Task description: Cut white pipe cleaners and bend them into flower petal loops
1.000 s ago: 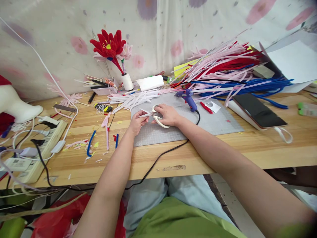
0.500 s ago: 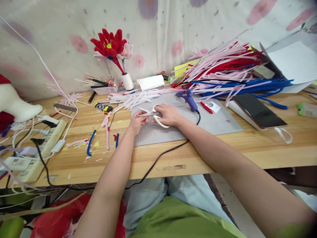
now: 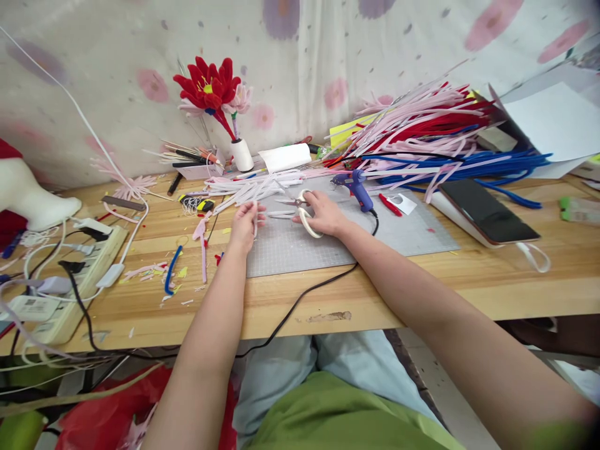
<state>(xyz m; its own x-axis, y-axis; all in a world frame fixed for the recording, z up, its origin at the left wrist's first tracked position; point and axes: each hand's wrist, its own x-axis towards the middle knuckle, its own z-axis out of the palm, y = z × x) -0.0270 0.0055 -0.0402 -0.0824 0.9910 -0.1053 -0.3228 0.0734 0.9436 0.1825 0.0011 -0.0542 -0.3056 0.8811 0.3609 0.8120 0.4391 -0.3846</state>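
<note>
Scissors pull clear of the left hand

We see our two hands come apart: a moment ago the scissors point(image 3: 300, 202) had their blades at the left fingers, and now they stand off to the right, blades spread. Our left hand point(image 3: 244, 226) has shifted leftward, its fingers closed on a pale strip point(image 3: 255, 230). Our right hand point(image 3: 324, 214) grips the scissors by the handles; we cannot tell which fingers are through the loops. White strips point(image 3: 281, 214) now show on the grey mat point(image 3: 323, 255) between the hands. We judge that one snip is finished.

Beyond the right hand, a purple glue gun point(image 3: 357, 186) rests on the mat, its black cord running off across the wooden bench point(image 3: 197, 315). To our left lie pink and yellow scraps point(image 3: 152, 270) and a crowded power strip point(image 3: 100, 262). At the back, a red flower point(image 3: 210, 86) stands in a white bottle point(image 3: 242, 156). Rightward, we have heaped pink, red and blue stems point(image 3: 422, 125) and a phone point(image 3: 487, 209), with a flower-printed curtain point(image 3: 187, 31) behind everything.
</note>
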